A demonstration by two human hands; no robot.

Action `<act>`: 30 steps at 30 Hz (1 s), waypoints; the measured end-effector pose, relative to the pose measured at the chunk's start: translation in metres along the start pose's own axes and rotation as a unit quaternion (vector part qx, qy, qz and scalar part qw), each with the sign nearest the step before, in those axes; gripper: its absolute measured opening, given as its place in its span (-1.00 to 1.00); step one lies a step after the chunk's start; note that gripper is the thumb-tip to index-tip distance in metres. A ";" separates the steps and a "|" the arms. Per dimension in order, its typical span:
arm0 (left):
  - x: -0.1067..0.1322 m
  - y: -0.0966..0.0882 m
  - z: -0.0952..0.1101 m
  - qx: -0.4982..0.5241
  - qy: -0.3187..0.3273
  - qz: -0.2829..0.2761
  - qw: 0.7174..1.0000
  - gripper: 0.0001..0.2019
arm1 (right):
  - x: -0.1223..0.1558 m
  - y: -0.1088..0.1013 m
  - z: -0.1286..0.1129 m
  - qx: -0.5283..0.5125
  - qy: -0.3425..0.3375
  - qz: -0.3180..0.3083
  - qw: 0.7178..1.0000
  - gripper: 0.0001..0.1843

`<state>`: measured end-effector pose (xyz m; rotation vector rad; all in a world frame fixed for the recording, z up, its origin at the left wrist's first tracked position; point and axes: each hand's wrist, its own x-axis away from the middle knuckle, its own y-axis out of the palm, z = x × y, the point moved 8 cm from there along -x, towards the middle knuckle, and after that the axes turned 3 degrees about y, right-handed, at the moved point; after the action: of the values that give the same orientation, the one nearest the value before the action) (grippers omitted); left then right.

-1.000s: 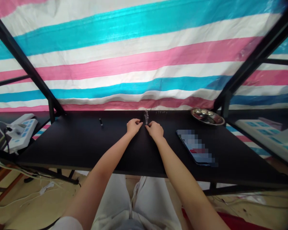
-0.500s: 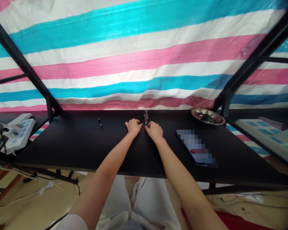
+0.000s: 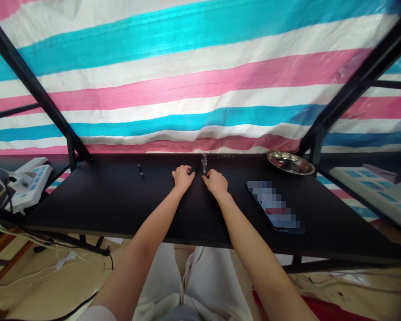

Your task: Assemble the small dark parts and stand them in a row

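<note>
A narrow, knobbly line of small, clear, glassy-looking pieces is near the back edge of a long black counter, about midway along it. The pieces sit close together, pale grey and translucent with bright glints, the line running away from the person; their exact shape is too small to make out, and whether they are joined cannot be told.

The right hand is just beside the line's near end, its grip nearly closed, thumb and forefinger close together; whether it touches or pinches a piece cannot be told. The left hand is a little apart from the line, fingers curled and its grip partly open; whether something small is in it cannot be told.

Farther right are a scatter of tiny pale pieces, a round, shiny metal dish and a dark blue phone. A small black-and-silver cylinder is left of the left hand.
</note>
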<state>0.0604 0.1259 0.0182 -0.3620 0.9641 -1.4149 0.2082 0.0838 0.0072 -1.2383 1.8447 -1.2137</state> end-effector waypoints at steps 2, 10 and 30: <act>0.007 -0.016 -0.003 0.061 0.039 0.058 0.996 -0.70 | 0.001 0.000 0.000 0.002 0.001 0.001 1.000 -0.73; 0.043 -0.097 -0.074 0.318 -0.093 0.312 0.891 -0.21 | 0.011 -0.002 -0.008 -0.005 -0.011 0.006 1.000 -0.72; 0.036 -0.065 -0.080 0.562 -0.211 0.106 0.793 -0.75 | 0.046 -0.005 -0.054 -0.145 -0.235 0.078 0.958 -0.72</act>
<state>-0.0464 0.1069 0.0056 0.3229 -0.2884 -1.3711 0.1472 0.0601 0.0342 -1.3641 1.7499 -0.5114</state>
